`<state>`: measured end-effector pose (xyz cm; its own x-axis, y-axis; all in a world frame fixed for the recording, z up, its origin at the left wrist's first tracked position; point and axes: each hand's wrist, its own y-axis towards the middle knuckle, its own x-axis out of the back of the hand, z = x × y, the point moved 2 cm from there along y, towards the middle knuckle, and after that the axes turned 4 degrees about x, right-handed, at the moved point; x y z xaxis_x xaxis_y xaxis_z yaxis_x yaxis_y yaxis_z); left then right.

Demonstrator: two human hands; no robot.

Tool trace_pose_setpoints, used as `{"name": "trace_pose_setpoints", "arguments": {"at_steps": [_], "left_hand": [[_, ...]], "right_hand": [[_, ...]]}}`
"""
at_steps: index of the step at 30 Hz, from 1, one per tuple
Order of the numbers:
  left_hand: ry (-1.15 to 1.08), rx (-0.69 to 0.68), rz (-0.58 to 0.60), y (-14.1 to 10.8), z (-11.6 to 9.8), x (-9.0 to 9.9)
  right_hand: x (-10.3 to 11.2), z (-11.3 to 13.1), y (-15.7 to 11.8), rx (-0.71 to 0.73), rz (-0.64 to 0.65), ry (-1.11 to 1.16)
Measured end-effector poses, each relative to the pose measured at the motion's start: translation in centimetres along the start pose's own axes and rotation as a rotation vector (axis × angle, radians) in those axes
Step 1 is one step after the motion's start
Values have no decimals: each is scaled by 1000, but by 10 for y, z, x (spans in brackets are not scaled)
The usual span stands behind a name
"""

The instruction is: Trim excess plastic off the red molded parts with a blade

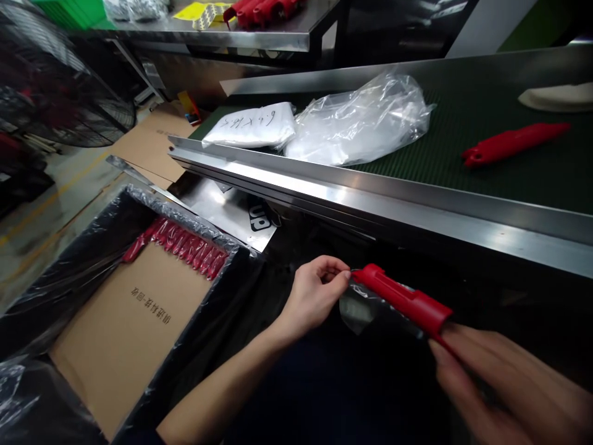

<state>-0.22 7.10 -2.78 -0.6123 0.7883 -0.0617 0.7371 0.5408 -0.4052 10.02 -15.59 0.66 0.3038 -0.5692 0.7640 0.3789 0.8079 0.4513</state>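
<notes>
A long red plastic part (404,300) is held between both hands below the conveyor's metal edge. My right hand (504,383) grips its near end. My left hand (315,290) pinches a small clear plastic sleeve (356,306) at the part's far tip. To the left stands a plastic-lined carton (134,315) with a cardboard sheet inside and a row of several bagged red parts (185,244) along its far wall.
A green conveyor belt (463,148) with a steel rail (370,198) carries another red part (514,143), clear bags (361,120), a white packet (252,125) and a pale object (560,97). A fan (55,80) and a steel table (222,34) stand behind.
</notes>
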Motion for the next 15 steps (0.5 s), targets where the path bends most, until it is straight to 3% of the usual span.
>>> {"name": "trace_pose_setpoints", "arguments": {"at_steps": [3, 7, 9, 12, 15], "left_hand": [[-87, 19, -21, -5, 0, -4], [-129, -38, -56, -9, 4, -5], [-97, -78, -46, -11, 7, -5], [-3, -157, -24, -15, 15, -4], [54, -240, -70, -21, 27, -4]], "right_hand": [[-6, 16, 1, 84, 115, -132], [-13, 17, -4, 376, 348, -229], [-17, 13, -3, 528, 395, -241], [-23, 12, 5, 622, 339, -233], [-31, 24, 17, 457, 170, -199]]}}
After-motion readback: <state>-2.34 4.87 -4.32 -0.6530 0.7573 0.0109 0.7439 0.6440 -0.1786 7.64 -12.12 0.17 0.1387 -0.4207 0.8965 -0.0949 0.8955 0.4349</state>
